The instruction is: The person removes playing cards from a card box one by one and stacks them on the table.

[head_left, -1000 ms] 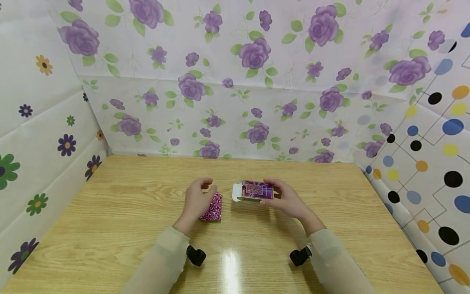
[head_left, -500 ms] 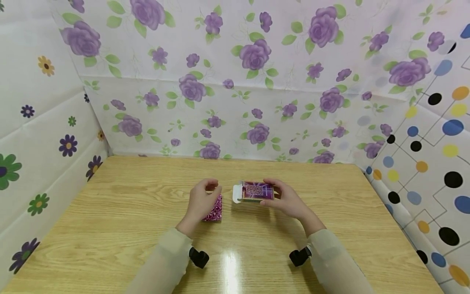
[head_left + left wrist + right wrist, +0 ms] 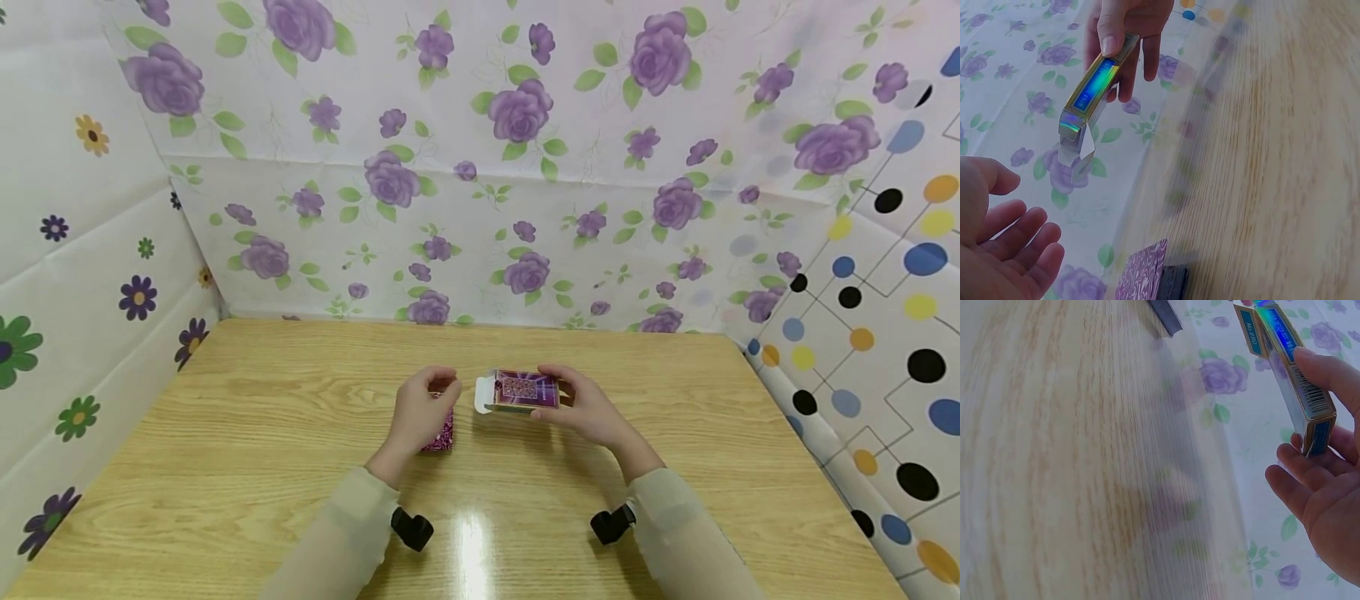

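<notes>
My right hand (image 3: 591, 410) holds a purple playing-card box (image 3: 525, 390) between thumb and fingers, raised above the table. The box lies level with its white end flap (image 3: 483, 394) open toward the left. In the right wrist view, a barcode shows on the side of the box (image 3: 1312, 394). My left hand (image 3: 422, 408) hovers over a deck of magenta-patterned playing cards (image 3: 444, 435) and partly hides it. Its fingers are loosely bent with nothing between them, as the left wrist view of the hand (image 3: 1007, 244) shows. The top card (image 3: 1141, 272) there looks tilted from the dark-edged stack (image 3: 1174, 284).
The wooden table (image 3: 247, 450) spreads around both hands. A flowered cloth (image 3: 465, 217) stands behind its back edge, with patterned cloths at the left and right sides. Black wrist cameras (image 3: 412, 528) sit at both cuffs.
My left hand has shifted a little to the right, covering more of the deck, and its thumb and fingers have come closer together. The right hand and the box stay in place.
</notes>
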